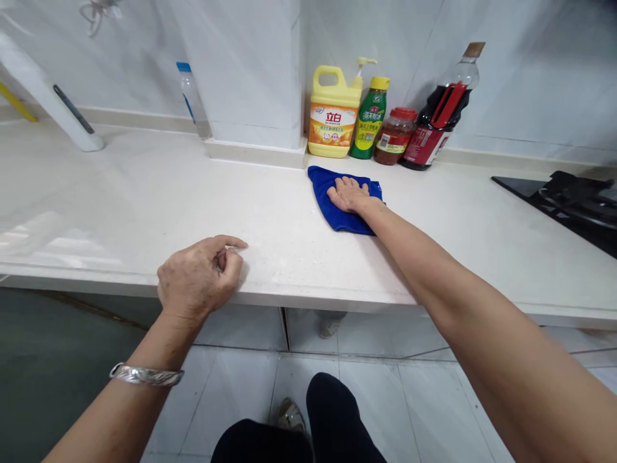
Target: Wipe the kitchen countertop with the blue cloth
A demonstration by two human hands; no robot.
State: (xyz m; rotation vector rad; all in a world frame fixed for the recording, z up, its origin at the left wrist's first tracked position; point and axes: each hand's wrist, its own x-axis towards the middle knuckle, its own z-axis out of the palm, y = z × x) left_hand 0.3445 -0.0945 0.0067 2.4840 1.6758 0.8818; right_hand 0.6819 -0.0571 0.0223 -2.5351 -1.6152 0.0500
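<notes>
A blue cloth (pixel 337 215) is spread on the white countertop (pixel 270 199), one corner pointing toward the wall. My right hand (pixel 348 194) presses down on it, palm down with the fingers spread. Closer to the counter's front edge, my left hand (pixel 200 273) is loosely curled, its index finger partly stretched out over the surface. I see nothing held in it, though the inside of the palm is hidden. Tiny specks or drops dot the counter between the two hands.
Against the wall stand a yellow detergent jug (pixel 332 119), a green sauce bottle (pixel 370 119), a red-lidded jar (pixel 395 136) and a dark sauce bottle (pixel 434 128). A black gas stove (pixel 530 193) lies right. A clear blue-capped bottle (pixel 193 99) stands beside the wall's projecting corner.
</notes>
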